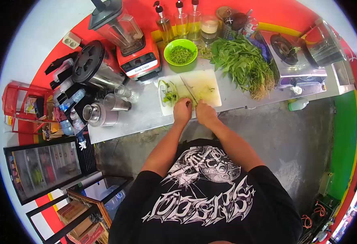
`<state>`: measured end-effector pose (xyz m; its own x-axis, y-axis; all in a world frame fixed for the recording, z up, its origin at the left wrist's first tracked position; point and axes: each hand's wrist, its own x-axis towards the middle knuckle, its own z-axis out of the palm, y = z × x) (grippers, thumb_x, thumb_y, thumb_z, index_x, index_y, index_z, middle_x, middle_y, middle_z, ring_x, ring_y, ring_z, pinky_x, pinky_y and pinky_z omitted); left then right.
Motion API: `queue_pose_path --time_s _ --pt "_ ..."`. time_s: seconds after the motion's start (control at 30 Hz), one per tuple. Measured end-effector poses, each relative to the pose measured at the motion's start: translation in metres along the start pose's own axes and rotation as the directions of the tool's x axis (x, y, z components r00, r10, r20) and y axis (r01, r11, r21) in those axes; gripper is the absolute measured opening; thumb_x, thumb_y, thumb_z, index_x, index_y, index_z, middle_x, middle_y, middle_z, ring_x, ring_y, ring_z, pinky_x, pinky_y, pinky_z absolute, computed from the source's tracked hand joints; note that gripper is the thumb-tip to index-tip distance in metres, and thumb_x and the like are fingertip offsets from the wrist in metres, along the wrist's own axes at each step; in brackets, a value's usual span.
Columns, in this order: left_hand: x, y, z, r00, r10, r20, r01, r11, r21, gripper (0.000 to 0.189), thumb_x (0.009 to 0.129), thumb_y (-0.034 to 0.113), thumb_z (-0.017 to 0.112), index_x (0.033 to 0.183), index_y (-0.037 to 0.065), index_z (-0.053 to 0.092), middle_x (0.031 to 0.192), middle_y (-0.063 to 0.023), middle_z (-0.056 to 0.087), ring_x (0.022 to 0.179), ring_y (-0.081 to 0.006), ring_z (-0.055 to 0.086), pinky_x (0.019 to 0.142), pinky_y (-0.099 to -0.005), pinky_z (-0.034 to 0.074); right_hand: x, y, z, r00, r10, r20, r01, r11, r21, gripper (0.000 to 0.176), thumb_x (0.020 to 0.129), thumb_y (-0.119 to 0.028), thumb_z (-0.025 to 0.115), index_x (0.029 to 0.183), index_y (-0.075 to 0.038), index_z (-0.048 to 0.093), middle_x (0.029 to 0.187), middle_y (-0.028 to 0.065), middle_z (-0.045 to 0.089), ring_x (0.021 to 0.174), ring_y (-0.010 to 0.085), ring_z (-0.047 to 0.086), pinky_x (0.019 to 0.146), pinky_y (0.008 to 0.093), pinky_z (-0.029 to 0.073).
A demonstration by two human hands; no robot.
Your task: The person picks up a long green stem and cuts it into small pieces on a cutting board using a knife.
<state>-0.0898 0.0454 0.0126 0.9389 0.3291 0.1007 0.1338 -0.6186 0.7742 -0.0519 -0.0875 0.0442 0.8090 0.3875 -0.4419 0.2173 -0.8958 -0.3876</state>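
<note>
A white cutting board (211, 79) lies on the metal counter in the head view. My right hand (206, 112) is closed round the handle of a knife (188, 88), whose blade points away from me over the board. Close beside it, my left hand (182, 111) has its fingers curled in at the board's front edge; whatever they hold is hidden. Cut green stems and leaves (170, 93) lie on the board's left part, near my left hand. Small green scraps are scattered to the right of the blade. Behind the board stands a lime-green bowl (182, 66) with chopped greens (181, 54) in it.
A large bunch of leafy greens with roots (243, 63) lies right of the board, beside a gas stove (300, 69). A red blender (139, 61), pump bottles (181, 24), a steel shaker (99, 114) and glasses (116, 102) stand on the metal counter (144, 118).
</note>
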Motion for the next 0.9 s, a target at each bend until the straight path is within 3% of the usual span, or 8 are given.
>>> queue_pose_path --time_s 0.13,0.23,0.33,0.43,0.5,0.53,0.7,0.9 --pt "-0.002 0.005 -0.004 0.998 -0.054 0.017 0.054 0.999 0.005 0.009 0.082 0.006 0.07 0.09 0.001 0.07 0.087 -0.0179 0.068 0.079 -0.035 0.067 0.074 -0.0425 0.053 0.0 0.0 0.004 0.999 -0.038 -0.011 0.038 0.999 -0.014 0.034 0.1 -0.026 0.052 0.114 0.005 0.049 0.106 0.0314 0.068 0.102 0.0469 0.067 0.089 0.0529 0.054" --pt "-0.003 0.004 -0.001 0.998 -0.056 -0.003 0.056 0.998 0.022 0.008 0.084 0.008 0.069 0.09 0.002 0.069 0.09 -0.0165 0.068 0.083 -0.036 0.067 0.075 -0.0447 0.053 -0.005 0.001 0.004 0.998 0.06 0.037 -0.062 0.997 0.055 0.036 0.1 -0.028 0.052 0.115 0.005 0.049 0.108 0.0315 0.067 0.102 0.0477 0.067 0.09 0.0531 0.053" --pt "-0.005 0.003 0.003 0.997 -0.035 -0.062 0.033 0.999 -0.025 0.009 0.082 0.005 0.07 0.09 0.001 0.07 0.086 -0.0176 0.067 0.078 -0.0343 0.067 0.073 -0.0418 0.053 -0.001 0.001 -0.005 0.998 0.053 0.019 -0.054 0.998 0.043 0.029 0.095 -0.011 0.048 0.118 0.006 0.05 0.109 0.0313 0.068 0.103 0.0451 0.068 0.09 0.0512 0.054" --pt "-0.006 0.003 0.002 0.998 0.006 -0.067 -0.006 1.0 -0.007 0.008 0.082 0.004 0.07 0.09 0.0 0.069 0.086 -0.0173 0.067 0.078 -0.0337 0.067 0.072 -0.0411 0.053 0.001 0.002 -0.007 0.999 0.031 0.023 -0.032 0.998 0.056 0.029 0.096 -0.013 0.048 0.117 0.007 0.05 0.108 0.0317 0.068 0.104 0.0455 0.068 0.09 0.0518 0.054" --pt "-0.006 0.003 0.003 0.998 -0.018 -0.06 0.018 1.0 -0.004 0.008 0.083 0.006 0.069 0.089 0.001 0.069 0.086 -0.0171 0.066 0.08 -0.0353 0.066 0.073 -0.0438 0.052 -0.004 0.005 -0.001 1.0 0.026 0.018 -0.027 0.996 0.081 0.039 0.102 -0.03 0.049 0.118 0.006 0.049 0.106 0.0324 0.068 0.102 0.0489 0.066 0.09 0.0545 0.052" --pt "-0.005 0.002 0.005 0.998 -0.041 -0.049 0.041 0.999 -0.003 0.009 0.083 0.008 0.068 0.088 0.002 0.068 0.087 -0.0168 0.066 0.083 -0.037 0.065 0.075 -0.0465 0.051 -0.011 0.004 0.0 1.0 0.023 0.017 -0.025 0.996 0.083 0.039 0.102 -0.03 0.049 0.118 0.006 0.049 0.106 0.0324 0.068 0.102 0.0489 0.066 0.09 0.0545 0.052" --pt "-0.006 0.0 0.01 0.995 0.028 -0.101 -0.022 0.998 0.055 0.01 0.082 0.008 0.069 0.089 0.001 0.069 0.084 -0.0172 0.065 0.077 -0.0356 0.065 0.071 -0.0437 0.052 -0.011 0.001 0.002 1.0 0.013 -0.004 -0.013 1.0 -0.004 0.028 0.095 -0.014 0.052 0.115 0.006 0.051 0.106 0.0301 0.069 0.1 0.0449 0.069 0.086 0.0509 0.056" --pt "-0.006 0.004 0.006 0.997 -0.009 -0.077 0.015 0.997 0.079 0.012 0.082 0.011 0.068 0.089 0.001 0.068 0.086 -0.017 0.065 0.08 -0.037 0.064 0.073 -0.0452 0.051 -0.011 -0.006 -0.006 1.0 0.005 -0.001 -0.005 0.999 -0.032 0.028 0.093 -0.012 0.054 0.114 0.006 0.051 0.105 0.0286 0.07 0.1 0.0422 0.071 0.085 0.0489 0.057"
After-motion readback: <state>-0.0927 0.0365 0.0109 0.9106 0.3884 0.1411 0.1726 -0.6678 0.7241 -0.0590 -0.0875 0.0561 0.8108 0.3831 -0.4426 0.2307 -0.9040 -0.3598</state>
